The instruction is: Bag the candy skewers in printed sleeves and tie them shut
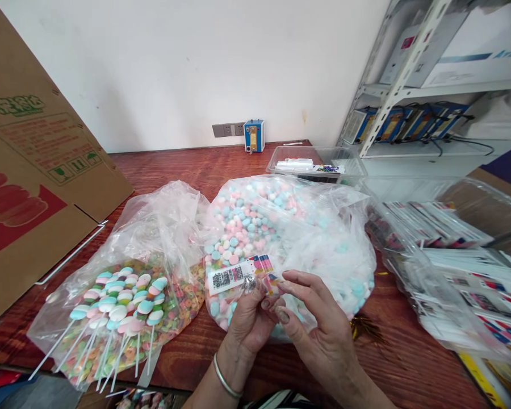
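The small packet (242, 275) sits pinched between both hands, left hand (249, 318) and right hand (319, 326) gripping its ends, right over the open candy bag (281, 238) so sweets are close, with the lollipop bag (123, 301) beside it on the tabletop (187, 165).

Pastel pink-blue-white candies (242, 221), reddish-brown table (187, 165)

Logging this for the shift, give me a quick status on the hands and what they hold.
Left hand and right hand together pinch a small printed packet. Open bag of pastel candies directly behind. Bag of lollipops to the left, untouched.
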Available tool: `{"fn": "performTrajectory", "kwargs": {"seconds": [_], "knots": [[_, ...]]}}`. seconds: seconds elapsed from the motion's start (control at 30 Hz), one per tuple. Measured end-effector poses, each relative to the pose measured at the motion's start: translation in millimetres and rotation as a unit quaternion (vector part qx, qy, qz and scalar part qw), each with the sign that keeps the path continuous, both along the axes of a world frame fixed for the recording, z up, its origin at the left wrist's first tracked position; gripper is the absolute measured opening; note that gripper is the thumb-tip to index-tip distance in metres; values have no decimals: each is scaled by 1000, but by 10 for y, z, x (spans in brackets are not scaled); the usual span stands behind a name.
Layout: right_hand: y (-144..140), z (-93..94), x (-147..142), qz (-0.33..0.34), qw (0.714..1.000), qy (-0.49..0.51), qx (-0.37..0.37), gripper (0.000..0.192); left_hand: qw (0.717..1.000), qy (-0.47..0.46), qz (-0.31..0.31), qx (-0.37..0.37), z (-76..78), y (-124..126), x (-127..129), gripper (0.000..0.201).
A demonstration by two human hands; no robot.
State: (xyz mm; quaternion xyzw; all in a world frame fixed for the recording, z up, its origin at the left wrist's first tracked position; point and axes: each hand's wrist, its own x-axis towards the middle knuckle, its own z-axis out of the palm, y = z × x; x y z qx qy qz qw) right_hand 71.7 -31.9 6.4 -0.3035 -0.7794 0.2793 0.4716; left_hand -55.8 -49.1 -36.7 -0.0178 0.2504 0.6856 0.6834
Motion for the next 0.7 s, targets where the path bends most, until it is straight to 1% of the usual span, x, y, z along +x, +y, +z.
{"fn": "performTrajectory", "kwargs": {"seconds": [0.1,0.17,0.2,0.27,0.33,0.37,0.4,0.47,0.53,0.57,0.6,0.63,0.67,0.7], "knots": [[-51,81,25,31,999,17,-13,30,1000,-22,-14,9,40,-5,-2,30],[-83,125,50,37,999,25,-21,28,1000,-22,-4,16,72,-43,-14,30],[-92,136,62,28,999,30,-27,26,1000,-16,2,25,92,-83,-33,30],[-83,123,65,-19,998,41,-54,24,998,14,13,52,147,-218,-112,30],[-46,59,-4,-65,991,38,-107,22,995,64,25,71,225,-430,-247,32],[-32,12,-81,-57,988,21,-144,22,993,90,35,72,270,-565,-328,34],[-32,-37,-189,-20,984,0,-178,21,990,114,52,69,314,-715,-412,36],[-101,-126,-486,114,966,-47,-228,21,981,151,106,52,387,-1048,-579,37],[-268,-186,-858,250,930,-91,-254,21,967,179,182,22,422,-1386,-735,35],[-377,-206,-1056,296,910,-107,-270,23,955,193,227,-1,423,-1544,-809,33],[-493,-224,-1251,333,890,-128,-285,27,942,203,269,-13,416,-1691,-879,32],[-609,-238,-1436,357,876,-156,-285,30,929,206,306,-17,404,-1824,-946,32],[-716,-251,-1606,365,875,-188,-255,33,919,207,335,-15,388,-1943,-1008,32],[-811,-262,-1755,358,882,-229,-202,36,912,206,356,-11,372,-2048,-1064,33]]}}
